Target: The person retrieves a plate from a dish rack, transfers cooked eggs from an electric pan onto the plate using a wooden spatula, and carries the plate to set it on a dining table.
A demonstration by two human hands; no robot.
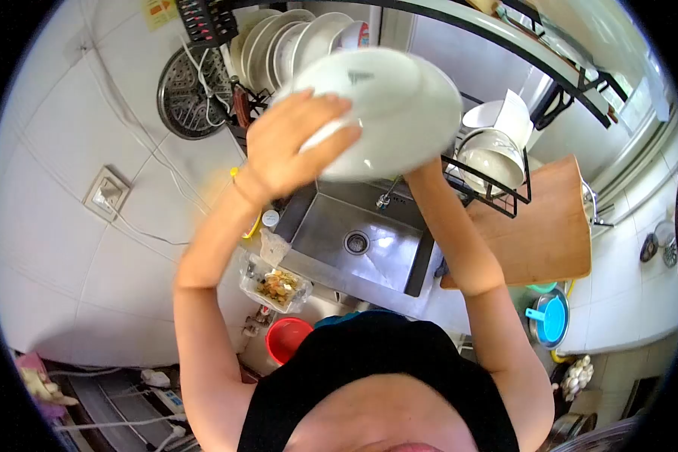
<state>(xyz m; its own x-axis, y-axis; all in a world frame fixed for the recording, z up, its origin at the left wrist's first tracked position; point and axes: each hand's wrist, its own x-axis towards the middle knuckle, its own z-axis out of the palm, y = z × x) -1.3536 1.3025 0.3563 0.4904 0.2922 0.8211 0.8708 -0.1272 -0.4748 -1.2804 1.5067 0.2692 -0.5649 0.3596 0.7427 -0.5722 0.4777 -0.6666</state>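
Note:
A white plate [399,98], blurred by motion, is raised above the sink in front of the dish rack. A second curved outline shows along its right side; whether that is another plate I cannot tell. My left hand [297,139] grips the plate at its left edge, thumb and fingers lying over the near face. My right forearm reaches up to the plate's lower right edge, where my right hand disappears behind it, its fingers hidden. Several plates [260,56] stand on edge in the rack just behind.
Below lies a steel sink [331,218] with a tap [384,201]. White bowls [491,160] sit in a black wire rack [516,202] at right, beside a wooden board [542,233]. A bag of food scraps [279,290] and a red basin [286,339] are at left.

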